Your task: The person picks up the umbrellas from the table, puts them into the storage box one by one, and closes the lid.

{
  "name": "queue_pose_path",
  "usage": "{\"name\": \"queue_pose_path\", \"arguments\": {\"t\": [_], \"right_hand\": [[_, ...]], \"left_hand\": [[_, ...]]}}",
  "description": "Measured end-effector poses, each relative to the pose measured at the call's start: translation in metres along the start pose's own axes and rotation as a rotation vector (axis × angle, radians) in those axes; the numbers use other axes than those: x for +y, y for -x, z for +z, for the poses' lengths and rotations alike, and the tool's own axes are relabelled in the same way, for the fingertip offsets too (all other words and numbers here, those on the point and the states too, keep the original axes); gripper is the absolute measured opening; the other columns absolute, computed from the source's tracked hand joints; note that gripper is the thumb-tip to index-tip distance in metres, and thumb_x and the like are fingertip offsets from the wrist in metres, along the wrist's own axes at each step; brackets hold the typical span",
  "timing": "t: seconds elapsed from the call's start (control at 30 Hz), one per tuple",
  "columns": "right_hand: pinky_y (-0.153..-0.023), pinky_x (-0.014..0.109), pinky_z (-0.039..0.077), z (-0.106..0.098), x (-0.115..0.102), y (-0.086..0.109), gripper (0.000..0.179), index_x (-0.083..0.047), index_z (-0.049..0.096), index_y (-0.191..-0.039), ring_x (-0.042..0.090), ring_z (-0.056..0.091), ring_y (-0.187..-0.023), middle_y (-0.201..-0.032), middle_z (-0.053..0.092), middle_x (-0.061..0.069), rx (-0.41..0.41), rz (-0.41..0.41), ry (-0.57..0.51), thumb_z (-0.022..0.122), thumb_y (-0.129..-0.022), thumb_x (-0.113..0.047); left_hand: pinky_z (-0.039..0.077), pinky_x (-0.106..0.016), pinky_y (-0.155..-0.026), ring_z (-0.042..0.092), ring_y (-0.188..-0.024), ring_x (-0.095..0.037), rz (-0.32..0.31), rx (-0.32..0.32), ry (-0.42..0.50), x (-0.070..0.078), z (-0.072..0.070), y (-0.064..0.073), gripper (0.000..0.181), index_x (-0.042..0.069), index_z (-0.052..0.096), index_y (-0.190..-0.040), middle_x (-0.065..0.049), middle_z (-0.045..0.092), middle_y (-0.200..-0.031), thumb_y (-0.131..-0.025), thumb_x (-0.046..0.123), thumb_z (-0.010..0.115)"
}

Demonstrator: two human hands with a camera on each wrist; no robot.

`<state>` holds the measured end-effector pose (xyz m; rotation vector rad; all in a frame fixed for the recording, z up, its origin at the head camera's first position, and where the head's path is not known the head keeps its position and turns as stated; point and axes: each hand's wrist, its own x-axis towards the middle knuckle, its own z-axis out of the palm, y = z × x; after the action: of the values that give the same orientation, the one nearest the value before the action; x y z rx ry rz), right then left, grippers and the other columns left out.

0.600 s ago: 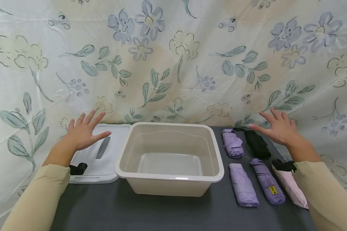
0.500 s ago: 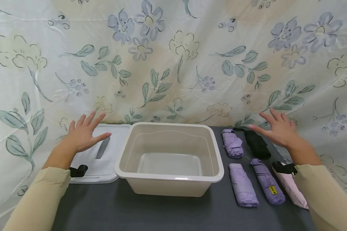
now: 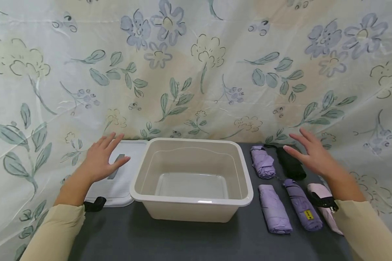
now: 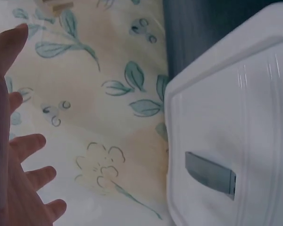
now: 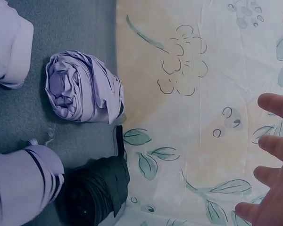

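Note:
My left hand [image 3: 101, 159] hovers with spread fingers over a white lid [image 3: 134, 152] that has a grey handle piece [image 4: 210, 174]. On the other side my right hand [image 3: 313, 154], fingers apart and holding nothing, is in the air near a rolled black umbrella [image 3: 289, 163]. Around it lie a short lilac folded umbrella [image 3: 262, 162], a longer lilac one [image 3: 275, 209], a purple one with a yellow tag [image 3: 303, 206] and a pale pink one [image 3: 328, 215], partly covered by the right wrist. Between the hands stands a beige plastic bin [image 3: 191, 214] with nothing inside.
A dark grey cloth [image 3: 189, 243] covers the table. Behind it hangs a floral curtain [image 3: 196, 72] that meets the table's back edge. The bin's left rim overlaps the lid in the head view.
Both hands have drawn down toward the person, the left one also shifting a little to the right. The bin, lid and umbrellas stay where they were.

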<state>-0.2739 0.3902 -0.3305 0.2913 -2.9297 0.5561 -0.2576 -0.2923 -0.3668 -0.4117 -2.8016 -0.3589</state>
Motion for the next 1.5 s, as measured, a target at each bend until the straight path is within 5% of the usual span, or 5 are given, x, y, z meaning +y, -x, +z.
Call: {"name": "queue_pose_path", "arguments": {"t": [0.33,0.87,1.1,1.23,1.5], "right_hand": [[-0.106,0.085,0.015,0.013,0.005,0.009,0.071,-0.007,0.033,-0.16,0.058,0.008,-0.152,-0.171,0.002,0.024,0.035,-0.004,-0.074,0.054,-0.104,-0.046],[-0.109,0.084,0.008,0.037,0.022,0.051,0.053,0.001,0.043,-0.153,0.059,0.011,-0.151,-0.169,0.015,0.027,0.143,-0.037,-0.216,0.047,-0.109,-0.03],[-0.111,0.082,0.01,0.052,0.035,0.067,0.051,0.002,0.046,-0.15,0.06,0.015,-0.15,-0.165,0.022,0.032,0.186,-0.003,-0.239,0.047,-0.109,-0.028],[-0.109,0.082,0.017,0.059,0.043,0.075,0.054,0.003,0.047,-0.149,0.061,0.02,-0.147,-0.163,0.026,0.033,0.174,0.049,-0.219,0.051,-0.108,-0.032],[-0.1,0.079,0.032,0.068,0.059,0.094,0.06,0.005,0.049,-0.145,0.064,0.027,-0.141,-0.157,0.029,0.039,0.048,0.165,-0.189,0.058,-0.105,-0.039]], "left_hand": [[0.033,-0.074,-0.11,0.035,-0.145,-0.05,0.086,0.128,0.202,0.013,0.009,0.007,0.075,0.011,0.039,-0.158,-0.027,0.038,-0.159,-0.094,0.028,0.073],[0.045,-0.062,-0.108,0.049,-0.14,-0.043,-0.005,0.042,0.55,0.031,0.022,0.022,0.065,0.008,0.038,-0.158,-0.021,0.049,-0.155,-0.102,0.026,0.064],[0.05,-0.015,-0.099,0.064,-0.126,-0.015,-0.074,-0.012,0.752,0.04,0.016,0.024,0.058,0.011,0.04,-0.157,-0.018,0.059,-0.146,-0.105,0.028,0.058],[0.056,-0.017,-0.092,0.066,-0.111,0.002,-0.076,-0.029,0.892,0.045,0.01,0.022,0.054,0.006,0.042,-0.155,-0.025,0.059,-0.142,-0.107,0.025,0.055],[0.059,-0.027,-0.092,0.067,-0.108,-0.008,-0.139,-0.162,1.016,0.047,0.002,0.017,0.053,0.004,0.042,-0.154,-0.021,0.06,-0.137,-0.108,0.026,0.054]]}}
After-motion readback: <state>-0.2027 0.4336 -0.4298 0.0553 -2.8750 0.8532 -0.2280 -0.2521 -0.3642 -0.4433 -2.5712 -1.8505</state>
